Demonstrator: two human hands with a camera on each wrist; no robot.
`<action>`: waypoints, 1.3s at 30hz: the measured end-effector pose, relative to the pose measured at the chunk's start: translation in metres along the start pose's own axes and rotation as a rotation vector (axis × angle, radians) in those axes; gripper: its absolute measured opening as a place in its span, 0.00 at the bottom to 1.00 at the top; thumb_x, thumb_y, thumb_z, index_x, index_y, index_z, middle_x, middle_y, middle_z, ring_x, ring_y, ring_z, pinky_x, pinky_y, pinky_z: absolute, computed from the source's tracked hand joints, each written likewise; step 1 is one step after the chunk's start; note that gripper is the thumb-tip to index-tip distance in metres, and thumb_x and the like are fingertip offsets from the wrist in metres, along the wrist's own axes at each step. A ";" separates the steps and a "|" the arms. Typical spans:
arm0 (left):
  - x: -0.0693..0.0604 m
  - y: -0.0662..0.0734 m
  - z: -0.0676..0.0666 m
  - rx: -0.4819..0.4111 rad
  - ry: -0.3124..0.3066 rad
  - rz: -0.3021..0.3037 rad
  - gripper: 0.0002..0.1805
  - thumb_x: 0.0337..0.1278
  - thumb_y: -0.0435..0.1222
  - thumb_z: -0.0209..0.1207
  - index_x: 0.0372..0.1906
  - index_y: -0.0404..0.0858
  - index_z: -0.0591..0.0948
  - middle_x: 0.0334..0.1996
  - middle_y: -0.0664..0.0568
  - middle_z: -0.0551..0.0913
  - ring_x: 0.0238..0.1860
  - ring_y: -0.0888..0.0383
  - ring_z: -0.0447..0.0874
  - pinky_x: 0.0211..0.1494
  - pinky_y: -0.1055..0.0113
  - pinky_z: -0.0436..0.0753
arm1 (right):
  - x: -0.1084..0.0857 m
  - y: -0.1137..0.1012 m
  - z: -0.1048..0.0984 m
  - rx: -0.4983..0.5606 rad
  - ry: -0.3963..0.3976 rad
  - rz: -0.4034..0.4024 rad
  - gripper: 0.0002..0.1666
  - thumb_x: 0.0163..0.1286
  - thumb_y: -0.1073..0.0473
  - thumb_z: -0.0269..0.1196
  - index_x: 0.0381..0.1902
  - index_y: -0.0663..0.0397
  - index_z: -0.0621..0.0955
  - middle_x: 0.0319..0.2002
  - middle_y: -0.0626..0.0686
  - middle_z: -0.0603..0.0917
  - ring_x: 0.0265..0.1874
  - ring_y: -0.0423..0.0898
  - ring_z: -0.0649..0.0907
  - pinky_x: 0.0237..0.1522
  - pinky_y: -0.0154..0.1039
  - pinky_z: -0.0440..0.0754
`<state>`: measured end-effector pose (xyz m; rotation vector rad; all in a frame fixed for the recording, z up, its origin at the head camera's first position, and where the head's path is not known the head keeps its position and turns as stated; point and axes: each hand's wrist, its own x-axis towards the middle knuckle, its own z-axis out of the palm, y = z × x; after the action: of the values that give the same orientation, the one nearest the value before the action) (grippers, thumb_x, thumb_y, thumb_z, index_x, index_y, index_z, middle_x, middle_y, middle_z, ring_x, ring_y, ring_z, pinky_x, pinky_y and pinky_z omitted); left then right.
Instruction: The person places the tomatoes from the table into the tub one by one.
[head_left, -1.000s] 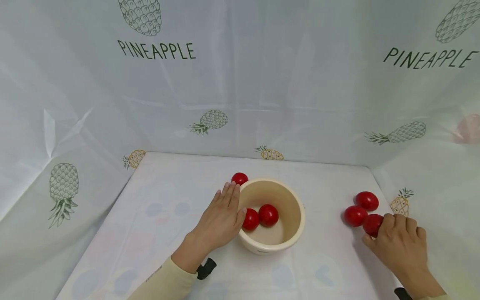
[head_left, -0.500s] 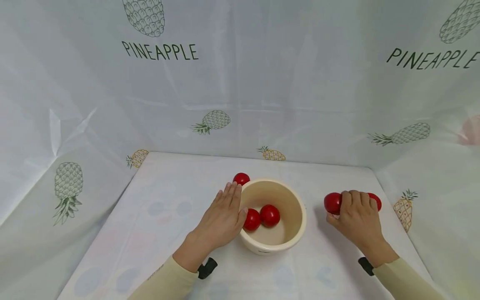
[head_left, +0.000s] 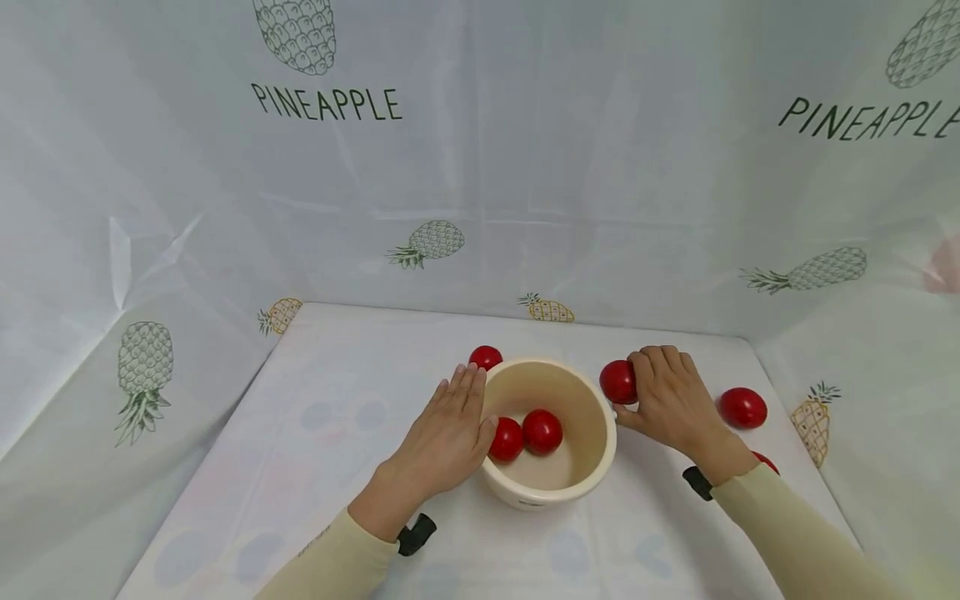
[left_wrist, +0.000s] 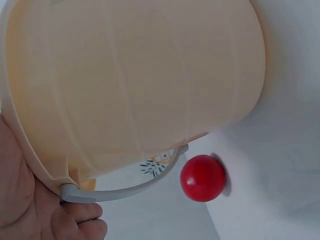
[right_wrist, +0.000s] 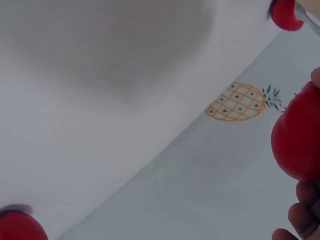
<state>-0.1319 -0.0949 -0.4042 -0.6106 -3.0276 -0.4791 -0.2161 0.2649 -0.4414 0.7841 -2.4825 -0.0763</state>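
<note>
A cream bucket [head_left: 534, 495] with a pale grey handle [left_wrist: 125, 193] stands upright mid-table. Inside it lie two glossy red tomato-like balls [head_left: 542, 432], one partly hidden by my left thumb. My left hand [head_left: 442, 442] rests along the bucket's left rim, fingers straight and together, thumb at the rim. My right hand [head_left: 670, 400] holds a red tomato-like ball [head_left: 619, 382] just beyond the right rim, outside the bucket. In the right wrist view the held ball [right_wrist: 300, 132] shows between the fingers at the right edge.
One red ball [head_left: 486, 357] sits behind the bucket's left side. Two more lie at the table's right: an oval red one [head_left: 742, 407] and another [head_left: 767, 462] mostly hidden by my right sleeve. A pineapple-print sheet [head_left: 510, 167] hangs round the table.
My right hand has picked up a red ball from the group at the right and carried it left to beside the bucket. My left hand has stayed at the rim.
</note>
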 end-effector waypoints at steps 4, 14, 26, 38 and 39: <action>0.001 0.000 0.000 0.013 -0.004 0.009 0.39 0.82 0.49 0.46 0.83 0.28 0.56 0.84 0.37 0.56 0.85 0.39 0.50 0.85 0.44 0.56 | 0.009 0.003 -0.006 -0.004 0.018 -0.034 0.45 0.48 0.38 0.76 0.50 0.69 0.75 0.43 0.67 0.79 0.43 0.63 0.77 0.42 0.56 0.79; 0.001 0.000 -0.003 0.040 -0.044 -0.001 0.40 0.83 0.51 0.45 0.84 0.29 0.54 0.85 0.38 0.53 0.86 0.40 0.46 0.86 0.44 0.53 | 0.036 -0.003 -0.033 0.117 0.082 0.006 0.38 0.51 0.42 0.70 0.47 0.70 0.77 0.41 0.66 0.81 0.42 0.63 0.78 0.42 0.56 0.79; 0.001 -0.005 -0.005 0.069 -0.068 0.024 0.40 0.82 0.51 0.44 0.84 0.31 0.53 0.85 0.40 0.51 0.87 0.43 0.44 0.87 0.46 0.51 | 0.064 -0.067 -0.053 0.294 0.042 -0.070 0.35 0.50 0.43 0.72 0.45 0.66 0.78 0.40 0.60 0.80 0.42 0.56 0.76 0.45 0.48 0.79; 0.002 -0.001 -0.004 0.037 -0.063 0.010 0.40 0.82 0.51 0.45 0.84 0.31 0.54 0.86 0.41 0.51 0.87 0.43 0.44 0.86 0.45 0.52 | 0.061 -0.108 -0.038 0.251 -0.097 -0.183 0.35 0.54 0.38 0.71 0.46 0.60 0.79 0.40 0.53 0.81 0.42 0.49 0.77 0.48 0.41 0.83; 0.002 -0.001 -0.003 0.037 -0.062 0.010 0.40 0.82 0.51 0.45 0.84 0.31 0.54 0.86 0.41 0.51 0.87 0.43 0.44 0.86 0.45 0.52 | 0.060 -0.109 -0.037 0.251 -0.104 -0.186 0.35 0.54 0.37 0.71 0.46 0.60 0.79 0.40 0.53 0.82 0.42 0.49 0.78 0.48 0.41 0.83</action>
<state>-0.1344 -0.0961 -0.4010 -0.6504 -3.0827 -0.4102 -0.1823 0.1454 -0.4040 1.1419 -2.5410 0.1340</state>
